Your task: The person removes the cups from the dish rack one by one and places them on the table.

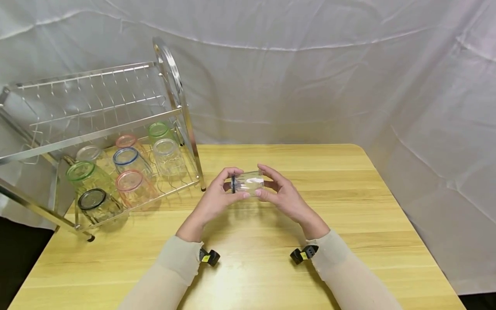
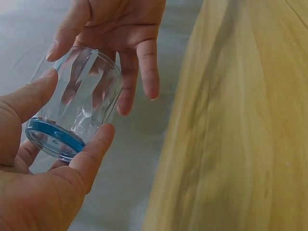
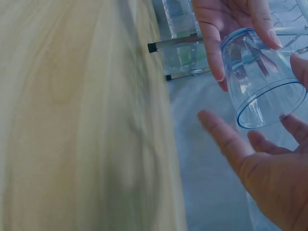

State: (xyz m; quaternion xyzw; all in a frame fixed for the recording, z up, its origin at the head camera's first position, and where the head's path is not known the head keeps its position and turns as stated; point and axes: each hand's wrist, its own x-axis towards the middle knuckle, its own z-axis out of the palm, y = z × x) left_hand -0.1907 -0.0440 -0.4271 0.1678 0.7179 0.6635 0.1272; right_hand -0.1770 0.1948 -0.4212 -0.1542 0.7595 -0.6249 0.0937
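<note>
A clear drinking glass (image 1: 249, 182) with a blue band round its base lies sideways in the air above the table, its mouth toward the right. My left hand (image 1: 215, 199) grips the banded base end, thumb on the near side and fingers on the far side. At the mouth end is my right hand (image 1: 288, 199), its fingers spread and mostly straight, thumb by the rim. In the right wrist view one right fingertip meets the rim of the glass (image 3: 262, 82), while the index finger stands away from it. The left wrist view shows the blue band (image 2: 55, 132) between left thumb and fingers.
A two-tier metal dish rack (image 1: 186, 142) stands at the left. Several upturned glasses with coloured bases, such as a pink one (image 1: 133, 189) and a green one (image 1: 89, 178), fill its lower shelf. The wooden table (image 1: 348, 206) ends at a pale curtain (image 1: 290, 86) behind.
</note>
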